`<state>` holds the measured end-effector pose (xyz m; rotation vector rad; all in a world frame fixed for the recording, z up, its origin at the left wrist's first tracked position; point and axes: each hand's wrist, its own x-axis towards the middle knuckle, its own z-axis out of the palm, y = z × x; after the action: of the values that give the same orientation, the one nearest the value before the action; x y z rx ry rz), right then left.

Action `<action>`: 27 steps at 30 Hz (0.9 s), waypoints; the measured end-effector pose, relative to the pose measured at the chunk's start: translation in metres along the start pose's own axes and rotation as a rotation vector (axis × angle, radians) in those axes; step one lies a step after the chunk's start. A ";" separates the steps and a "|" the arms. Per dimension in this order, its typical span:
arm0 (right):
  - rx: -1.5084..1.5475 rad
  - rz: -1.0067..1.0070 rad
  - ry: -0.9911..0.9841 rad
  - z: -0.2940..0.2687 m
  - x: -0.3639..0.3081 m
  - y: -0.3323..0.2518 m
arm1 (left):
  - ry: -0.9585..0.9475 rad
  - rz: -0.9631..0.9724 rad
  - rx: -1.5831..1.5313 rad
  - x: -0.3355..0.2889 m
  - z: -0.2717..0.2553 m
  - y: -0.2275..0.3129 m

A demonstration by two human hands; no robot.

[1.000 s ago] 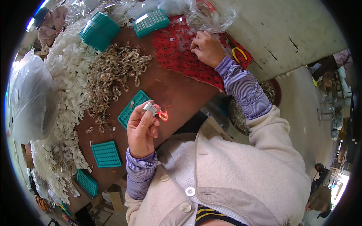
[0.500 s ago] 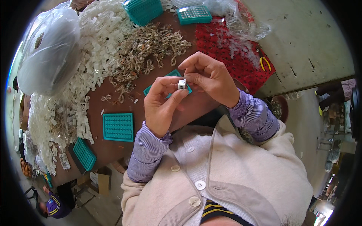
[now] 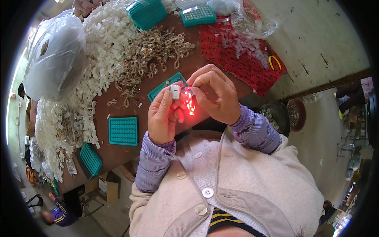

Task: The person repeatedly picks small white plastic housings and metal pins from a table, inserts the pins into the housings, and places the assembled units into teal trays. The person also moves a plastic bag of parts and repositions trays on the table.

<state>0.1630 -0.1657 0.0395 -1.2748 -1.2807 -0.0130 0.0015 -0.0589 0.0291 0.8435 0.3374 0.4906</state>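
Your left hand (image 3: pixel 162 116) pinches the box (image 3: pixel 175 91) near the tray (image 3: pixel 156 91) — red lights (image 3: pixel 190 104) glow between your 2 hands. Your right hand (image 3: pixel 218 94) nearly closes beside them — whether it grips them, I can't tell.

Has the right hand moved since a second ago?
Yes: against the red cloth, the right hand has come left and lower in view, now beside the small white case.

Left-hand grip (image 3: pixel 161 118) has small white box (image 3: pixel 175 93), right-hand grip (image 3: pixel 220 94) right by glowing red light string (image 3: pixel 190 104). Tangled loops (image 3: pixel 152 49), teal tray (image 3: pixel 123 131) on bench (image 3: pixel 101 128); yellow-handled tool (image 3: pixel 271 62) on red cloth (image 3: pixel 241 69).
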 end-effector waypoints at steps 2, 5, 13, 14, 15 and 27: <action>-0.130 -0.134 -0.065 -0.002 0.003 0.000 | 0.054 0.002 0.072 0.000 -0.002 -0.005; -0.237 -0.239 -0.117 0.001 0.004 -0.001 | -0.004 0.044 0.158 0.001 -0.010 -0.005; -0.286 -0.117 -0.360 0.011 -0.003 -0.003 | 0.040 0.032 0.296 -0.018 -0.031 -0.009; -0.249 -0.070 -0.387 0.012 0.001 0.004 | 0.050 0.046 0.236 -0.020 -0.036 -0.009; -0.223 -0.020 -0.419 0.013 0.005 0.014 | 0.060 0.055 0.180 -0.020 -0.042 -0.008; -0.549 -0.342 -0.407 0.009 0.094 0.125 | -0.086 -0.021 -0.522 -0.008 -0.095 0.013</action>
<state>0.2705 -0.0539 0.0177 -1.5504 -1.9257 -0.3891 -0.0533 0.0031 -0.0192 0.3524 0.1267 0.4917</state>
